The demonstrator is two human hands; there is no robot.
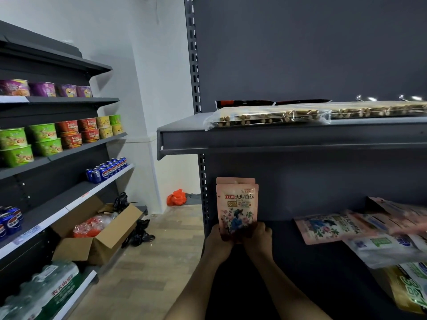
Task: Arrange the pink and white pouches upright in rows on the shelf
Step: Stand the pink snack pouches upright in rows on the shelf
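Note:
A pink pouch (237, 207) with a flower print stands upright at the far left of the dark lower shelf (300, 255). Another pink pouch stands right behind it, with only its top edge showing. My left hand (218, 241) grips the front pouch's lower left corner and my right hand (258, 239) grips its lower right corner. A loose heap of pink and white pouches (360, 229) lies flat on the right side of the same shelf.
The upper shelf (277, 137) juts out just above the pouches, with clear bags of sticks (265, 116) on it. A slotted upright post (203, 181) borders the shelf on the left. An open cardboard box (99, 236) sits on the floor to the left.

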